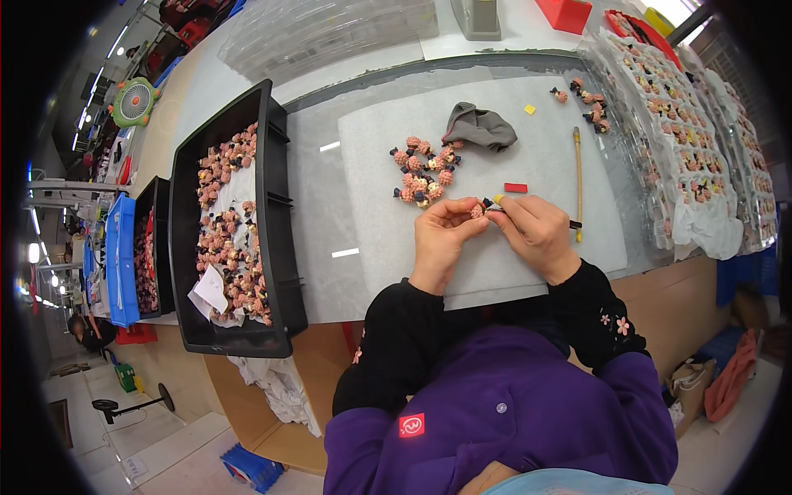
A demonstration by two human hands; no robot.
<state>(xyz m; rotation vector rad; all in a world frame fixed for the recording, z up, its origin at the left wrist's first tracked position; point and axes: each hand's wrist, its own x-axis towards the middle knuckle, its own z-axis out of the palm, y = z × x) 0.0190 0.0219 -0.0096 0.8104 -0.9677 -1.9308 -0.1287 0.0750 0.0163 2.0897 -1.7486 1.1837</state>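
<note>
Between the thumb and fingers of my left hand (441, 243) is a small figurine (477, 212) with a knobbly pink top and dark parts. My right hand (538, 237) is closed close beside it, the fingertips almost meeting the left ones. A slim tool passes through the right hand, its black end (575, 224) sticking out by the wrist; its exact kind is hidden. Something yellow (498, 200) shows at the right fingertips. Just beyond the hands, a cluster of similar figurines (429, 169) lies on the white foam sheet (371, 239).
A grey cloth (478, 126), a red block (516, 188), a yellow square (530, 109) and a thin wooden stick (577, 165) lie on the sheet. At left stands a black crate (276, 223) of figurines. Clear trays (689, 140) full of figurines are at right.
</note>
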